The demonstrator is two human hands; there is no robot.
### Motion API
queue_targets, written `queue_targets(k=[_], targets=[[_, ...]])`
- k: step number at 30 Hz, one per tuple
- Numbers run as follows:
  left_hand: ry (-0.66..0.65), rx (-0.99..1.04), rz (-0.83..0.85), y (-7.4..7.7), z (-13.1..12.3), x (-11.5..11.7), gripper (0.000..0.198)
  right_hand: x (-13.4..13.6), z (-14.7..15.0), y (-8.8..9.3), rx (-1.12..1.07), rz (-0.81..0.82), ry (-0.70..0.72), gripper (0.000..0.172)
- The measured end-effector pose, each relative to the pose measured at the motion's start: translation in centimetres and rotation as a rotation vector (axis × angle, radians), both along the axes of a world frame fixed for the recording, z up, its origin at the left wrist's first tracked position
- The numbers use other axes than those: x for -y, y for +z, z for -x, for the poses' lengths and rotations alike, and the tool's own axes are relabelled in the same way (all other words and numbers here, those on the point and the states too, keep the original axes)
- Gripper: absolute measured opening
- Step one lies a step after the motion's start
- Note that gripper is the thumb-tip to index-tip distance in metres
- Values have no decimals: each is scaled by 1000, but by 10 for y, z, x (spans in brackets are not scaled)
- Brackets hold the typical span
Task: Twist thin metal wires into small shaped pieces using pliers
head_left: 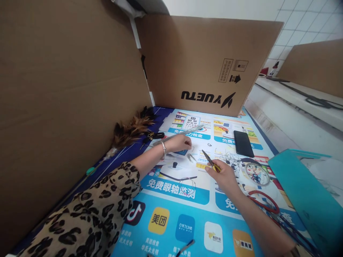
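Observation:
My left hand (182,143), with a silver bangle (163,150) at its wrist, hovers over the printed mat with thumb and fingers pinched together; what they hold is too small to make out. A bundle of thin straight wires (197,130) lies just behind it. Below its fingertips rests a small bunch of bent wire (191,157). In my right hand (224,175) are pliers (212,161) with dark tapered jaws and yellow-and-black handles, pointing up and left. A small dark loop (209,144) lies between and beyond both hands.
Right of my hands are a black phone (243,143), tangled thin wires (230,159), a clear round dish (257,174), a red ring (265,201) and a teal folder (302,189). Brown feathers (131,130) line the left. Cardboard walls (209,53) stand left and behind.

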State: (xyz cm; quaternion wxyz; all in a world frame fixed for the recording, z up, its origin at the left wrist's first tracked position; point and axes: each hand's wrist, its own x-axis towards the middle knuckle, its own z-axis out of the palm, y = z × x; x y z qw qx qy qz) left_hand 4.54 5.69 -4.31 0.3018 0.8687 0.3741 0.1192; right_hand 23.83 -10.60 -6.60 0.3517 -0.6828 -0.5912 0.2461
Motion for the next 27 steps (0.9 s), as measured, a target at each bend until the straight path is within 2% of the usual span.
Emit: queue_targets(k=[4, 8, 16, 21, 27], targets=[[-54, 14, 38, -5, 6, 15, 19, 0, 0, 1, -4, -2, 18, 28], [-55, 31, 29, -13, 8, 24, 19, 1, 0, 3, 9, 8, 16, 27], [13, 72, -44, -20, 5, 26, 20, 1, 1, 5, 12, 19, 17, 27], [-1, 56, -81, -25, 3, 26, 19, 2, 2, 7, 27, 19, 25, 27], [-2, 26, -92, -22, 1, 31, 17, 2, 2, 6, 34, 12, 27, 27]])
